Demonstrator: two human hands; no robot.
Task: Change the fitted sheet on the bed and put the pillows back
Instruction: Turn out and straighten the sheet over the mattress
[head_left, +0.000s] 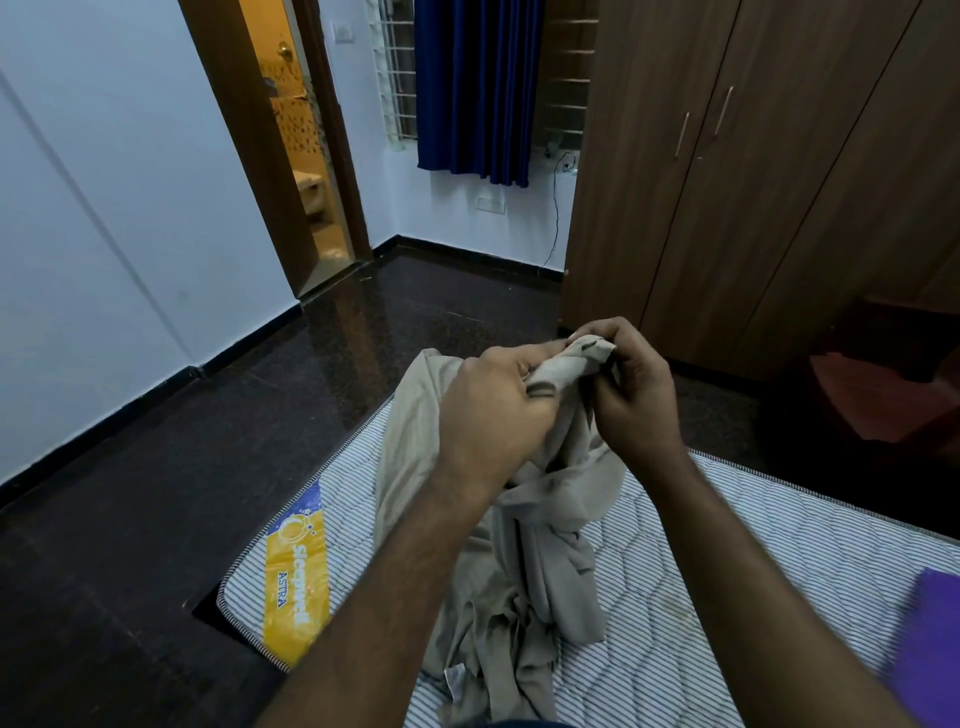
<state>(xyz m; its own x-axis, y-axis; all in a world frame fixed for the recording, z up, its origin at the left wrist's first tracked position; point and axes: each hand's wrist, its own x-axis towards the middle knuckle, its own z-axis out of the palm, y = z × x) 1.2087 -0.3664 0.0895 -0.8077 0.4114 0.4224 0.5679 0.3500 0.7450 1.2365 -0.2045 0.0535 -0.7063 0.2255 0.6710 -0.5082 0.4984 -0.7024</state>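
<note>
Above mattress (727, 561): beige fitted sheet (540, 545) bunched, crumpled, hanging.

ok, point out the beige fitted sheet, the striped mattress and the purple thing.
beige fabric fitted sheet (524, 582): head view, bunched middle folds.
white striped quilted mattress (769, 551): head view, bare top.
purple flat object (935, 623): head view, visible corner.

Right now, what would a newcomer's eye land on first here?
Both hands, left hand and right hand, raised at centre, pinching a bunched beige sheet that trails down onto the bare striped mattress. Next, the mattress's yellow label at lower left.
</note>
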